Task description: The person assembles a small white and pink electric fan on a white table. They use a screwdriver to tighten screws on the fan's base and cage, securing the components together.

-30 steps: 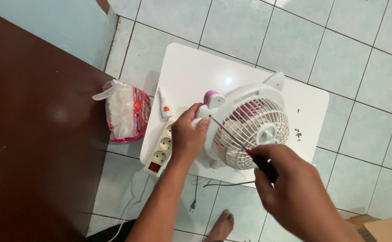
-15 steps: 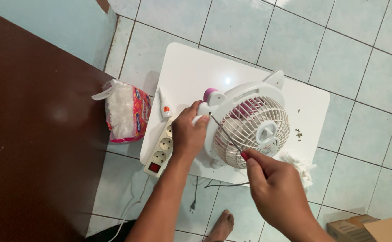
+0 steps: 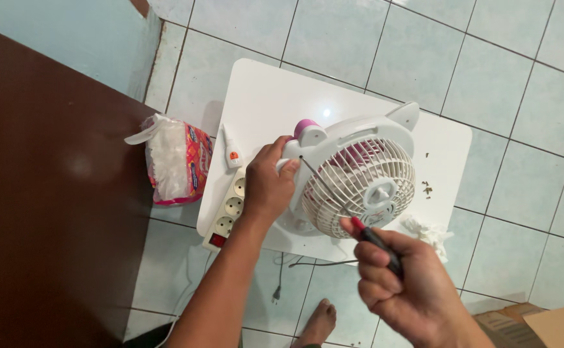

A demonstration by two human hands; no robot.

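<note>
On the low white table point(image 3: 275, 96), small white-and-pink fan point(image 3: 359, 183) lying tilted, grille up, under work.

Left hand point(image 3: 268, 187) wraps the fan's rim near the pink knob, steadying the housing. Right hand point(image 3: 404, 290) closed in a fist on the dark handle of a thin screwdriver point(image 3: 340, 203), whose tip meets the rim by the left fingers. White power strip point(image 3: 229, 209) at the table's left edge; crumpled tissue point(image 3: 427, 232) near the right hand.

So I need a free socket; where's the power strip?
The power strip lies at the white table's left edge, just left of the left hand gripping the fan.
</note>
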